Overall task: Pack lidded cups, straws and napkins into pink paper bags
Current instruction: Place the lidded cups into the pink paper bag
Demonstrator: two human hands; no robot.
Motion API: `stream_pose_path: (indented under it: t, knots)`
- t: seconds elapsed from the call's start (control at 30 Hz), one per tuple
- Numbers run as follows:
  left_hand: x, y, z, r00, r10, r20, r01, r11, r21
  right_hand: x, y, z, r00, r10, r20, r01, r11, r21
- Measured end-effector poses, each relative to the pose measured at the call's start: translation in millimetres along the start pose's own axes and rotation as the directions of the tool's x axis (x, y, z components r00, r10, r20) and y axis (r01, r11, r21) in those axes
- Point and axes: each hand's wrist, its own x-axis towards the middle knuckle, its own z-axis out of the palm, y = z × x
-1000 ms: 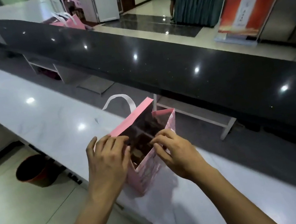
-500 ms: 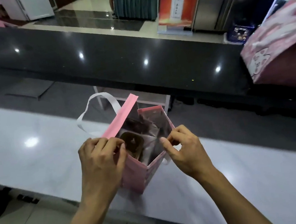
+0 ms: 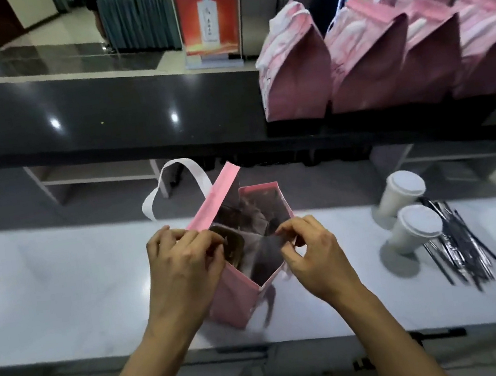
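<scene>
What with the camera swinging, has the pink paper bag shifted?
Cannot tell: the pink paper bag stays at the edge of the white counter; the view swung.

Head view, looking forward and down.
It sits close above the open pink bag (image 3: pixel 240 298); the black counter (image 3: pixel 100 113) lies beyond it.

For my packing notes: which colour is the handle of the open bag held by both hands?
White: the handle loops above the pink bag, clearest in the head view.
</scene>
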Motion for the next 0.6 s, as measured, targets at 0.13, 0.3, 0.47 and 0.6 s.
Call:
stream_pose_path:
  t: [0.13, 0.3, 0.47, 0.6]
  knots:
    - [3, 44, 21, 0.998, 0.048, 0.036, -0.047, 0.998, -0.035, -9, 31, -36, 0.998, 0.025, -0.059, -0.027, 0.999, -0.032]
    - [25, 87, 54, 0.973, 0.179, 0.143, -0.176, 0.984, -0.03, 0, 73, -78, 0.989, 0.068, -0.134, -0.078, 0.995, -0.069]
    - [62, 119, 80, 0.892, 0.314, 0.326, -0.368, 0.922, 0.119, 24, 105, -104, 0.984, 0.095, -0.148, -0.116, 0.984, -0.135]
    - [89, 139, 95, 0.868, 0.276, 0.413, -0.375, 0.909, 0.181, 39, 123, -127, 0.98, 0.111, -0.165, -0.14, 0.974, -0.176]
